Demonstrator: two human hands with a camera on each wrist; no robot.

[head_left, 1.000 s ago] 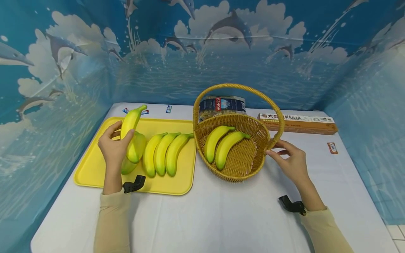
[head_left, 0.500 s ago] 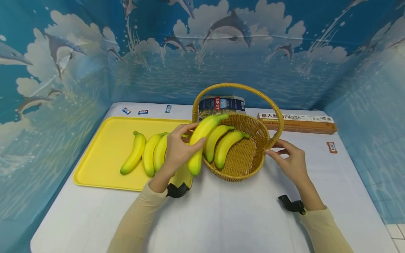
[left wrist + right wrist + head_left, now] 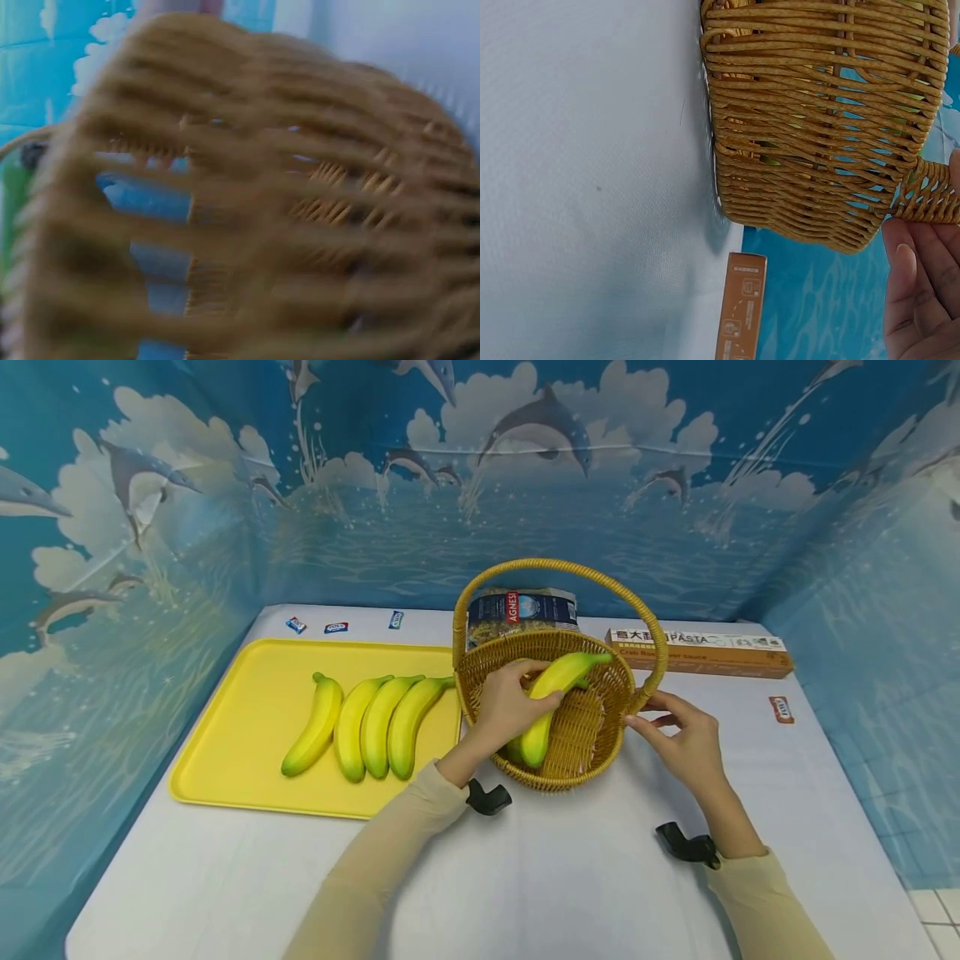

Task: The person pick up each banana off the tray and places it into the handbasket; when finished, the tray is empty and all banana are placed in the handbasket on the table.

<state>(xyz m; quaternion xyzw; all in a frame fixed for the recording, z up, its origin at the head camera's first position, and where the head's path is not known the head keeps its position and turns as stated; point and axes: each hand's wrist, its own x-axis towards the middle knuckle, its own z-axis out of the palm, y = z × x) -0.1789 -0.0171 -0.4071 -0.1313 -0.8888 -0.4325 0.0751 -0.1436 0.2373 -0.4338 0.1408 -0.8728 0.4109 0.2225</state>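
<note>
**Left hand holds banana inside basket, right hand on handle base**

Left hand (image 3: 508, 703) grips one banana (image 3: 567, 674), thumb on the near side, fingers mostly hidden behind it. That banana is tilted, stem up toward the far right, lower tip down near the front rim. It is inside the wicker basket (image 3: 581, 742), under the arched handle (image 3: 558, 563). Green stem of another banana (image 3: 582, 683) pokes out beneath it; can't tell if the two touch. Left wrist view is blurred weave, no finger detail there.

Right hand (image 3: 681, 735) pinches the right base of the handle at the rim, thumb in front. Right wrist view shows its fingers at that same joint.

Left of basket: yellow tray (image 3: 232, 727) with four bananas. Three lie side by side as a row (image 3: 380, 727); a single banana (image 3: 313, 727) sits just left of them, leaning the same way.

Behind basket: pasta bag (image 3: 489, 612). Behind and right: long pasta box (image 3: 705, 653). Small brown packet (image 3: 781, 710) on the white cloth (image 3: 585, 868), right side. Three small packets (image 3: 336, 627) beyond the tray.
</note>
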